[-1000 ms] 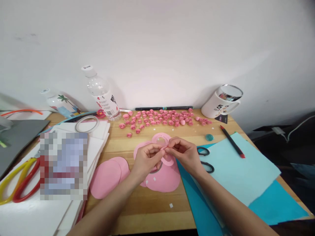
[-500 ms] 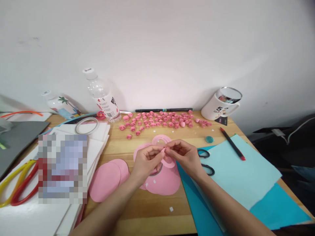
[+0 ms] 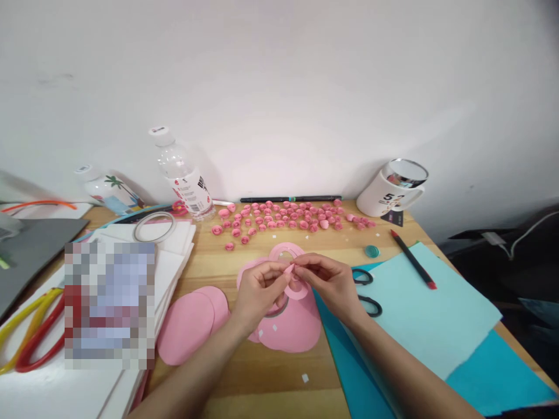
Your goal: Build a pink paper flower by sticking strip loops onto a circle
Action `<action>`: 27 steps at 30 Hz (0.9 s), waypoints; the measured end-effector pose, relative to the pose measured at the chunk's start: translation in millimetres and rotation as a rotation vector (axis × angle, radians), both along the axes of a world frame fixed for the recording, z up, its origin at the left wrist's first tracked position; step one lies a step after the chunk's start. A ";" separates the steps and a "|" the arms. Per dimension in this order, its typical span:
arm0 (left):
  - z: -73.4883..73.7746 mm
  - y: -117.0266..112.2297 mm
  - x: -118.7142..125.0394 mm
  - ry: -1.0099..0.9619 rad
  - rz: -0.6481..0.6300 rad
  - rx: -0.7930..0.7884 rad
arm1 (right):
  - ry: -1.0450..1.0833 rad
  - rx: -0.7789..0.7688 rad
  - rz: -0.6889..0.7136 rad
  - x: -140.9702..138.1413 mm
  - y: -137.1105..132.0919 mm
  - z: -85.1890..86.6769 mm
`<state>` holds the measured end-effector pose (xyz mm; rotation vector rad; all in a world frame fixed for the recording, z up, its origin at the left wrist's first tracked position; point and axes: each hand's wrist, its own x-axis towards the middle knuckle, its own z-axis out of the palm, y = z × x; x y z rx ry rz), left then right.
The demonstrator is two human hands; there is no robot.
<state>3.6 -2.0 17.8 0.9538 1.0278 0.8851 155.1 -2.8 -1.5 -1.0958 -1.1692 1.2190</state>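
Observation:
My left hand (image 3: 258,289) and my right hand (image 3: 327,280) meet above the wooden table (image 3: 244,372), both pinching one end of a pink paper spiral strip (image 3: 293,278) that curls down between them. Under the hands lie pink paper circles (image 3: 290,329), with two more pink circles (image 3: 190,319) to the left. Several small rolled pink paper roses (image 3: 288,214) are spread along the back of the table.
Black-handled scissors (image 3: 365,290) lie on light blue paper (image 3: 428,308) over darker blue paper (image 3: 493,372) at the right, beside a red pencil (image 3: 413,266). A white mug (image 3: 391,192), two plastic bottles (image 3: 181,174), a tape roll (image 3: 154,227) and white sheets (image 3: 170,256) stand around.
The view has tilted slightly, so everything sits a little lower in the frame. My fingers keep working the pink strip at the same spot.

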 end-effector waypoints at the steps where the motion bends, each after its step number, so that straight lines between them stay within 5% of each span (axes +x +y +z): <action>1: -2.0 -0.7 0.0 -0.014 -0.016 -0.019 | 0.014 -0.008 -0.002 -0.1 0.1 -0.1; 27: 1.0 0.0 0.4 -0.009 0.041 0.005 | 0.063 0.066 0.041 -2.0 -1.6 0.8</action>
